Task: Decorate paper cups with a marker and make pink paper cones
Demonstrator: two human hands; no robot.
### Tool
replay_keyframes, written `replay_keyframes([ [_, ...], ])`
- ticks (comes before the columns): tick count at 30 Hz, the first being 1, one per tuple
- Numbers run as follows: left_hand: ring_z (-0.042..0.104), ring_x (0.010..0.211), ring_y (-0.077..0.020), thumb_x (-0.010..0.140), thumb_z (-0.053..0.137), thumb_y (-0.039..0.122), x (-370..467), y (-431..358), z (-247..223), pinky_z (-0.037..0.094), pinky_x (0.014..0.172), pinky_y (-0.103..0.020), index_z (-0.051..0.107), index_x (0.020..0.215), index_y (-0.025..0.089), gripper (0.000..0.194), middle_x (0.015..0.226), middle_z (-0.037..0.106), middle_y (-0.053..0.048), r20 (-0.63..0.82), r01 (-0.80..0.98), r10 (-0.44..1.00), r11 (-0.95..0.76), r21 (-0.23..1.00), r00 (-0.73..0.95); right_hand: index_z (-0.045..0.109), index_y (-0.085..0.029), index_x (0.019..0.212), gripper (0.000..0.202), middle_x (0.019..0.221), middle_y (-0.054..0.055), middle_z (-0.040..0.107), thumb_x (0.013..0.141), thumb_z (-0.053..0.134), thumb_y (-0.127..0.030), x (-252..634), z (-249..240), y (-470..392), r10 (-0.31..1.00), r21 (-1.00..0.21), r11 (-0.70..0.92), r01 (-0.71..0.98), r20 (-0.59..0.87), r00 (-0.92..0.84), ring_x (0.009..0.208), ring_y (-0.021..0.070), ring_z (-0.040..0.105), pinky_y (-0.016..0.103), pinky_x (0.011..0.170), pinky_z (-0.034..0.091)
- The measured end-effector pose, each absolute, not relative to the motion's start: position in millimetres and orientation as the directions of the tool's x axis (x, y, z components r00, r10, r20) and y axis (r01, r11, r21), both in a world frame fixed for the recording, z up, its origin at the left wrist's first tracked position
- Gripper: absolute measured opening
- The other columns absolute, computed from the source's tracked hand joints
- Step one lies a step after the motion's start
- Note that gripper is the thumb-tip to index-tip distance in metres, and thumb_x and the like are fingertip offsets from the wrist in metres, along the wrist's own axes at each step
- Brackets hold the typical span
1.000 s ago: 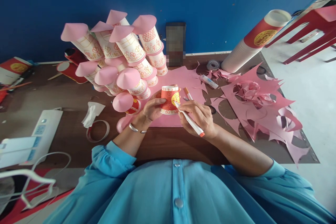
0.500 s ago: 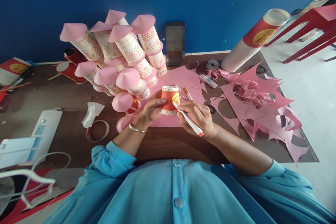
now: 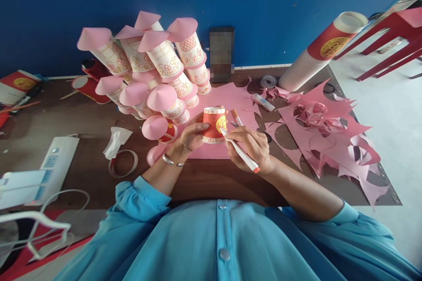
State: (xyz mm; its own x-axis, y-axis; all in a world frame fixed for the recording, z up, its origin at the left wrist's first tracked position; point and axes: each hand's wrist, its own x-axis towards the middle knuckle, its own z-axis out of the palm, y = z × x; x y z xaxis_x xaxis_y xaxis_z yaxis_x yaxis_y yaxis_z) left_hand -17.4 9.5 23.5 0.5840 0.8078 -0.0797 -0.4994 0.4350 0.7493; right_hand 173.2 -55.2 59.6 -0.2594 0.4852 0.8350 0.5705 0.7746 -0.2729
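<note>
My left hand (image 3: 192,135) is closed round a red and white paper cup (image 3: 211,128) with a yellow emblem; it stands rim down, with small drawings along its white bands. My right hand (image 3: 252,147) grips a white marker pen (image 3: 243,156) with an orange end, its tip close to the cup's right side. Whether the tip touches the cup I cannot tell. Behind my right fingers lies another marker (image 3: 236,116) with an orange-brown cap. Left of the cup rises a cluster of paper-cup towers (image 3: 166,62) with pink cone tops and drawn flowers.
Pink paper (image 3: 227,101) lies under my hands, and cut pink scraps (image 3: 329,134) spread to the right. A tall cup stack (image 3: 316,52), a glue stick (image 3: 263,102) and a tape roll (image 3: 268,81) are at the back right. A phone (image 3: 222,52) leans on the wall. A power strip (image 3: 57,162) is left.
The marker and my right hand have shifted slightly right and down, away from the emblem's middle. My left hand still holds the cup in nearly the same place.
</note>
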Motion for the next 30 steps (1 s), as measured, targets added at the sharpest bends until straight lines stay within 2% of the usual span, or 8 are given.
replay_keyframes([
  [10,0.068,0.128,-0.0399,0.074,0.080,0.033,-19.7,10.0,18.4,0.057,0.103,-0.047,0.064,0.146,0.018,0.075,0.135,0.075,-0.014,-0.063,-0.478,0.792,0.427,0.767,0.607,0.060,-0.023,0.119,0.029,0.089,0.003,0.077,0.094,0.063,-0.010,174.5,54.5,-56.1,0.508,-0.298,0.775,0.557,0.819,-0.269,0.077,0.0193,0.077,0.030,0.072,0.064],
  [17,0.068,0.128,-0.0402,0.073,0.082,0.035,-18.4,9.7,20.6,0.058,0.103,-0.050,0.063,0.147,0.019,0.078,0.135,0.075,-0.015,-0.080,-0.465,0.781,0.447,0.764,0.620,0.060,-0.023,0.116,0.024,0.089,0.004,0.076,0.095,0.063,-0.010,174.7,54.1,-55.4,0.515,-0.293,0.767,0.571,0.812,-0.275,0.078,0.0184,0.078,0.029,0.067,0.063],
  [22,0.070,0.125,-0.0402,0.071,0.082,0.034,-18.1,9.2,23.4,0.058,0.101,-0.048,0.060,0.150,0.019,0.083,0.131,0.076,-0.015,-0.095,-0.466,0.786,0.454,0.759,0.611,0.060,-0.023,0.119,0.028,0.092,0.004,0.077,0.094,0.064,-0.010,176.3,53.3,-55.6,0.529,-0.309,0.760,0.571,0.806,-0.267,0.083,0.0199,0.078,0.030,0.071,0.064],
  [30,0.071,0.124,-0.0391,0.074,0.079,0.033,-20.3,9.7,21.3,0.059,0.100,-0.048,0.062,0.148,0.020,0.077,0.133,0.076,-0.014,-0.078,-0.463,0.781,0.443,0.768,0.619,0.059,-0.024,0.119,0.029,0.089,0.003,0.078,0.094,0.064,-0.012,176.8,54.5,-56.2,0.529,-0.289,0.738,0.610,0.808,-0.258,0.077,0.0203,0.077,0.031,0.068,0.063],
])
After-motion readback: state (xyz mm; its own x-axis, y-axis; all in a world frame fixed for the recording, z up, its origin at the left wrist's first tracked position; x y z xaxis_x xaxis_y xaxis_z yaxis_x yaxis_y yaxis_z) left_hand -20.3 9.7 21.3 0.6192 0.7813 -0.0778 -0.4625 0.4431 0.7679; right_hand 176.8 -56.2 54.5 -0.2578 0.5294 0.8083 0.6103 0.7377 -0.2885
